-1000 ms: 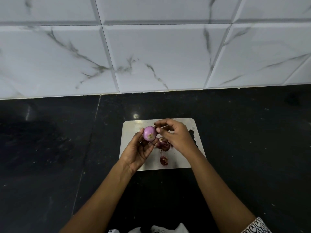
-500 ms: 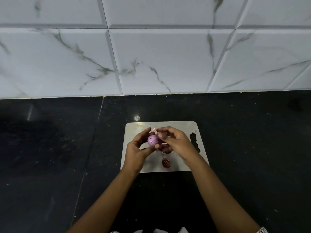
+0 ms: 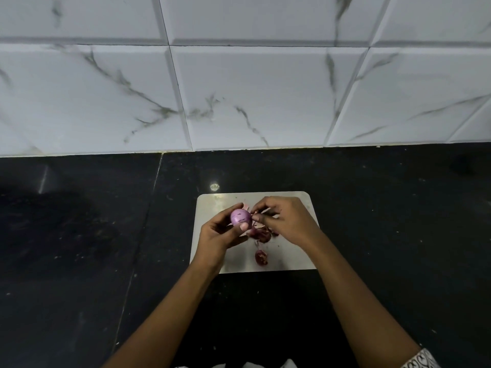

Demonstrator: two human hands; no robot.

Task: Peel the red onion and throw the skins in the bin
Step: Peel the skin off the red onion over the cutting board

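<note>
one onion (image 3: 240, 217) in left hand (image 3: 222, 234) fingertips, right hand (image 3: 284, 220) perhaps pinching skin

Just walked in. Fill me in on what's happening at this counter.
A person is peeling a red onion over a pale cutting board on a black counter. The left hand holds the mostly peeled onion, while the right hand pinches a bit of skin at its side. Several dark red skins lie on the board under the hands. No bin is in view, so the skins are not yet thrown away.
</note>
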